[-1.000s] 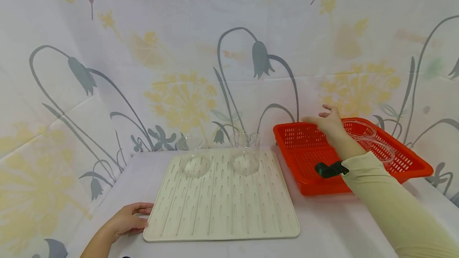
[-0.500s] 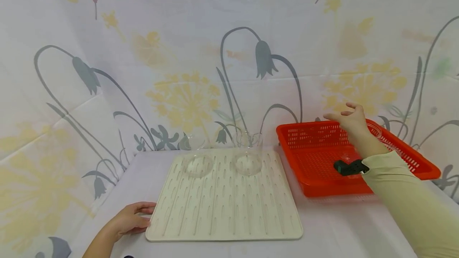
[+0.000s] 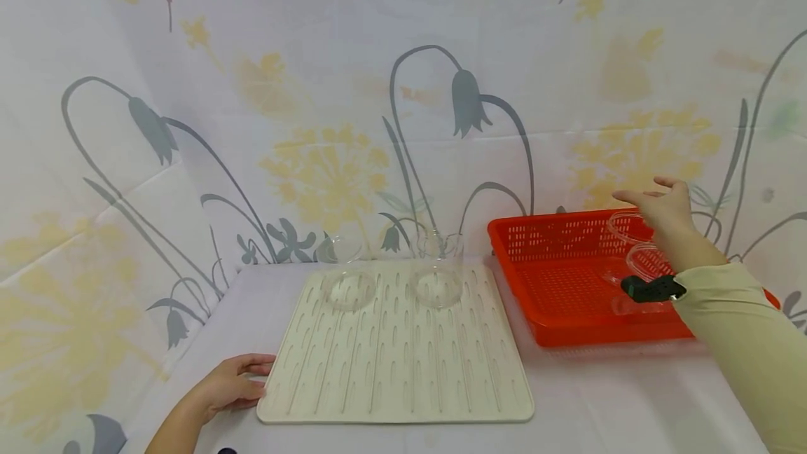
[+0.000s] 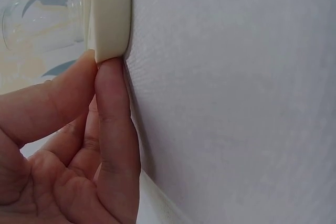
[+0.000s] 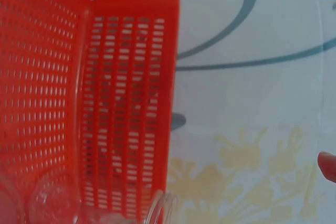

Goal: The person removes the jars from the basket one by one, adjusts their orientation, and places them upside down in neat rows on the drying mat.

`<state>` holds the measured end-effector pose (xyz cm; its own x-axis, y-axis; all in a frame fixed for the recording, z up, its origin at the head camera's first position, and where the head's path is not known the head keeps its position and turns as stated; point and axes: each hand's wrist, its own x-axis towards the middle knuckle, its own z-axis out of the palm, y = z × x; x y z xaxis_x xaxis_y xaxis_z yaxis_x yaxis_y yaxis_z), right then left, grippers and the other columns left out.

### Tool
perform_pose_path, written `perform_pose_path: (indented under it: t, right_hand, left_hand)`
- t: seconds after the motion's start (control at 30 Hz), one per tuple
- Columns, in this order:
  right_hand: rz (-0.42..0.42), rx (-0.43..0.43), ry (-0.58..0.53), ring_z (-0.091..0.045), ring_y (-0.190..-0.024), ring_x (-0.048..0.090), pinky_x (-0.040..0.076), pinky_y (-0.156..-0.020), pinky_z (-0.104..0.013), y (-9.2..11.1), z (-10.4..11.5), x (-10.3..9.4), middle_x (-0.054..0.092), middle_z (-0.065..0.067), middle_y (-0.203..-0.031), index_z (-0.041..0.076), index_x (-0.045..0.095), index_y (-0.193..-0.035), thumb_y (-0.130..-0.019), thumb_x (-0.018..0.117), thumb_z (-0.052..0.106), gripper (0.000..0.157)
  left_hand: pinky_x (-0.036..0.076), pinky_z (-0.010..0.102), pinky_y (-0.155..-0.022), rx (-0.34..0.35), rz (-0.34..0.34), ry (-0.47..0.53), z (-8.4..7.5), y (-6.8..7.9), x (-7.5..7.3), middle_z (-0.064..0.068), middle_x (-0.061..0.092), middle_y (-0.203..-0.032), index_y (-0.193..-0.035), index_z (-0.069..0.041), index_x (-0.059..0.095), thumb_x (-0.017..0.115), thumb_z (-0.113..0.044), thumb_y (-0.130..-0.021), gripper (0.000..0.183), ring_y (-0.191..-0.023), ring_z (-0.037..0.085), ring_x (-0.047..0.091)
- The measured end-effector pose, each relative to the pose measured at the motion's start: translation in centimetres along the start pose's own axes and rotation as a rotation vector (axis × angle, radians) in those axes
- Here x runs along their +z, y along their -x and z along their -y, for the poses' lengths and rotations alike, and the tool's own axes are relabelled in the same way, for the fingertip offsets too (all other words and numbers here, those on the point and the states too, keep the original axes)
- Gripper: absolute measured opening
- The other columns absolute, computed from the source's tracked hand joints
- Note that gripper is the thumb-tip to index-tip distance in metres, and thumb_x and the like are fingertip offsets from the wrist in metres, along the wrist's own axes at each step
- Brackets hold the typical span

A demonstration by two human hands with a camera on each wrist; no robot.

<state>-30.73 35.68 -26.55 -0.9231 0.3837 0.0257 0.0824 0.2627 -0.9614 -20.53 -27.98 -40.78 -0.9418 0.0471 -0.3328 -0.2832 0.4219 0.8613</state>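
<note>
My left hand (image 3: 230,387) is at the near left corner of the cream ridged drying mat (image 3: 397,363). In the left wrist view, the thumb and a finger (image 4: 113,85) pinch the mat's edge. Two clear glasses (image 3: 349,291) stand side by side toward the back of the mat; part of one glass (image 4: 42,19) shows past the edge. My right hand (image 3: 671,216) is over the red basket (image 3: 513,286), fingers spread and nothing held. Clear glasses (image 3: 643,261) stand in the basket beside and below it. Only a fingertip (image 5: 328,166) shows in the right wrist view.
The basket has slotted walls and a raised rim (image 5: 170,77), right of the mat. A flower-printed cloth (image 3: 315,90) hangs close behind mat and basket. A pale cloth (image 3: 586,398) covers the table. A small dark round thing (image 3: 227,450) shows at the bottom edge.
My right hand has moved rightward over the basket, toward the clear glasses in it. The left hand stays at the mat's corner. The head view has shifted slightly.
</note>
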Motion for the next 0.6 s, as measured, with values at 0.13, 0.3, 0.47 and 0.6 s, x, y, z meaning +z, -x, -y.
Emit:
perform_pose_path:
  t: [0.13,0.3,0.47,0.6]
  right_hand:
    - [-0.036,0.039,-0.028,-0.032,-0.125,0.026,0.034,-0.089,-0.036,-0.3,-0.2,-1.1,0.037,0.001,-0.12,0.017,0.004,-0.149,-0.075,0.07,0.051,0.105]
    - [-0.069,0.112,-0.021,-0.033,-0.124,0.025,0.039,-0.08,-0.036,-0.5,-0.7,-2.4,0.014,-0.014,-0.148,0.023,0.005,-0.149,-0.072,0.068,0.057,0.105]
    - [-0.038,0.131,-0.079,-0.035,-0.132,0.016,0.035,-0.089,-0.038,-1.0,-1.8,-3.2,-0.011,-0.011,-0.153,0.023,-0.001,-0.149,-0.075,0.067,0.053,0.105]
    - [-0.048,0.158,-0.119,-0.033,-0.137,0.009,0.027,-0.104,-0.044,-1.8,-2.7,-3.7,-0.012,-0.009,-0.153,0.025,0.0,-0.149,-0.071,0.071,0.054,0.11]
  left_hand:
    - [0.053,0.034,-0.069,-0.003,-0.002,0.001,-0.1,0.0,0.0,0.016,0.055,-0.108,-0.128,0.014,0.042,0.066,0.012,-0.075,0.058,-0.081,0.023,0.059]
    - [0.053,0.034,-0.069,-0.015,-0.02,0.0,-0.1,-0.1,0.2,0.015,0.056,-0.108,-0.128,0.014,0.043,0.065,0.013,-0.074,0.058,-0.081,0.024,0.059]
    - [0.053,0.034,-0.068,-0.021,-0.032,0.003,-0.1,-0.2,0.2,0.015,0.056,-0.107,-0.127,0.013,0.044,0.066,0.013,-0.073,0.058,-0.081,0.026,0.059]
    - [0.053,0.034,-0.068,-0.025,-0.031,0.009,-0.1,-0.3,0.2,0.015,0.056,-0.107,-0.127,0.014,0.044,0.065,0.014,-0.073,0.058,-0.083,0.028,0.059]
